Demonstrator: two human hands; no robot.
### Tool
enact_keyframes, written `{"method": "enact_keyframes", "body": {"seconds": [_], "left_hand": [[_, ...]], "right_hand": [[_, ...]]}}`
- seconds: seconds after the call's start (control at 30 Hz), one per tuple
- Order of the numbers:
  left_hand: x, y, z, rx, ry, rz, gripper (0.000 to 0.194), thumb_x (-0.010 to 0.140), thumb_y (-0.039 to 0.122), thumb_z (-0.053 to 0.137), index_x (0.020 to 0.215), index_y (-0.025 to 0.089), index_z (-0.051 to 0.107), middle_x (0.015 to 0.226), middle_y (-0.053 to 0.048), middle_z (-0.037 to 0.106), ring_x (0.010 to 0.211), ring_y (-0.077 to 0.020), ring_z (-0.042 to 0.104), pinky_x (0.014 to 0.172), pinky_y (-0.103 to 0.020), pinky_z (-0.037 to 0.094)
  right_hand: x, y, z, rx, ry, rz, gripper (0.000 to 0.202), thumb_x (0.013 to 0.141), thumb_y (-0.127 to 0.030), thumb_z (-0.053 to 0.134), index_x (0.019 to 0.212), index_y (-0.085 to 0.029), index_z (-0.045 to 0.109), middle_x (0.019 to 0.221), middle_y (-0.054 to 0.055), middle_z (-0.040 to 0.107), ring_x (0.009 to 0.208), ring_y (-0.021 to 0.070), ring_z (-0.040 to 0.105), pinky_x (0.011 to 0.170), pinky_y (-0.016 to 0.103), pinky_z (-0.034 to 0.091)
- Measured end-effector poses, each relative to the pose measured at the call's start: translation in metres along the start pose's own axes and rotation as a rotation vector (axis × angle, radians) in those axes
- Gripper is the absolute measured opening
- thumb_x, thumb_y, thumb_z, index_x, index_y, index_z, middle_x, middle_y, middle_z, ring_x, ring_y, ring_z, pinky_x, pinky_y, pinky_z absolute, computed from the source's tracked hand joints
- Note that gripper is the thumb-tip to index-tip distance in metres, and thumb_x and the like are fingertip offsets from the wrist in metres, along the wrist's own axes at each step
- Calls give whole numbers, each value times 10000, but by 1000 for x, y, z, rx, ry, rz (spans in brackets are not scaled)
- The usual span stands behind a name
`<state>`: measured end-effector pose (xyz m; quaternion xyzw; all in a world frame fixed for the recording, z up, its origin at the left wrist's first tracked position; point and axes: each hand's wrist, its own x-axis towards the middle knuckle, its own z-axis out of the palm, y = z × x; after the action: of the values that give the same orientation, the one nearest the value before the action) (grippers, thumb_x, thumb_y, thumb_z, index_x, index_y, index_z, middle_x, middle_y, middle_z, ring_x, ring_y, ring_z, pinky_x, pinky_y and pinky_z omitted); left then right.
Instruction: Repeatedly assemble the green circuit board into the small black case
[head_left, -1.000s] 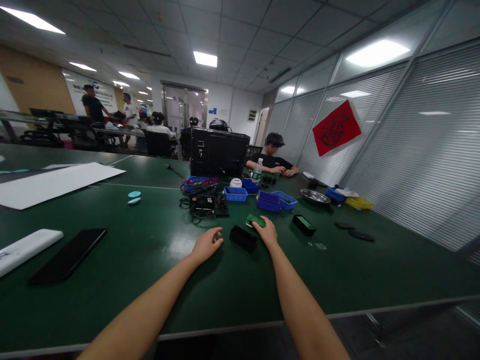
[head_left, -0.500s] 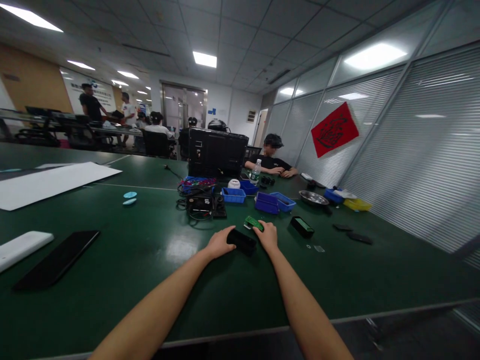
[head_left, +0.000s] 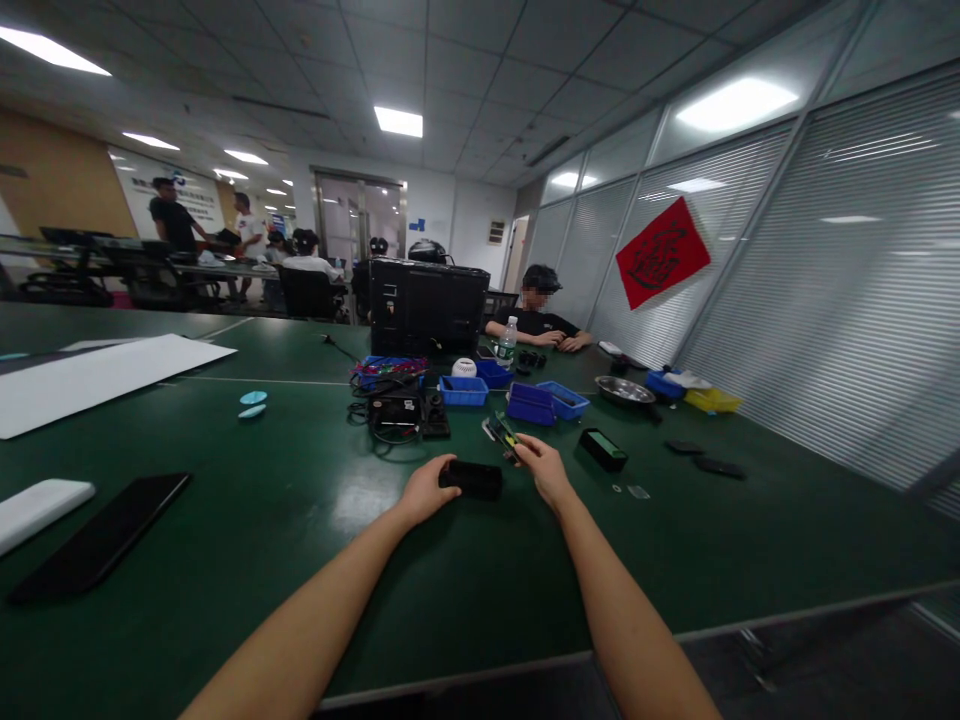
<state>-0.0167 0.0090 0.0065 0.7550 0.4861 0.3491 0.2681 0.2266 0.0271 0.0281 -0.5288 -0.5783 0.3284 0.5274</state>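
My left hand (head_left: 429,490) grips the left end of a black open housing (head_left: 474,479) just above the green table (head_left: 300,560). Between the fingertips of my right hand (head_left: 541,466) is a green circuit board (head_left: 505,432), tilted on edge, with small parts that I cannot make out beside it. Board and housing are apart, the board lying up and to the right of the housing. A second black housing with a green board inside (head_left: 603,449) rests to the right of my right hand. Near it lie a small ring (head_left: 616,488) and a clear piece (head_left: 639,492).
Blue bins (head_left: 531,404), a white ball (head_left: 464,368), a bottle (head_left: 506,342) and cabled black devices (head_left: 395,408) stand behind my hands. A monitor (head_left: 429,305) is beyond. Across the table sits a person (head_left: 537,318). A metal bowl (head_left: 625,390) is at the right.
The black housing has turned more level and moved slightly left with my left hand. My right hand has tipped the circuit board from nearly flat to a steep angle.
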Motion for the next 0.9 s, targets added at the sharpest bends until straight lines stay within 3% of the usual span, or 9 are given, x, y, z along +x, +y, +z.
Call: {"method": "enact_keyframes", "body": {"seconds": [0.07,0.3,0.5,0.9], "left_hand": [[0,0,0,24,-1,10,606,618,203,661,1192,191,467,1147,-52,568,1017,-181,531,906,-276,386],[3,-4,6,42,33,8,633,597,204,674,1195,208,467,1146,-35,574,1005,-179,536,888,-272,394],[3,-7,8,28,56,-3,661,599,229,676,1219,207,449,1158,-36,572,1022,-186,535,894,-275,395],[1,-2,5,31,49,-15,695,601,233,672,1250,225,424,1139,-35,582,1014,-193,545,883,-280,406]], "right_hand": [[-6,-9,5,59,-98,-25,531,655,-451,597,1081,-134,588,889,69,626,725,169,561,642,289,430],[-17,-24,13,-202,-328,-153,368,653,-336,633,982,-170,638,798,10,553,704,128,499,674,264,398],[-17,-23,17,-267,-331,-179,374,639,-303,655,988,-170,630,844,18,528,676,118,483,646,260,401],[-19,-23,19,-350,-351,-186,376,642,-318,657,991,-181,627,986,56,567,802,160,526,706,288,424]]}}
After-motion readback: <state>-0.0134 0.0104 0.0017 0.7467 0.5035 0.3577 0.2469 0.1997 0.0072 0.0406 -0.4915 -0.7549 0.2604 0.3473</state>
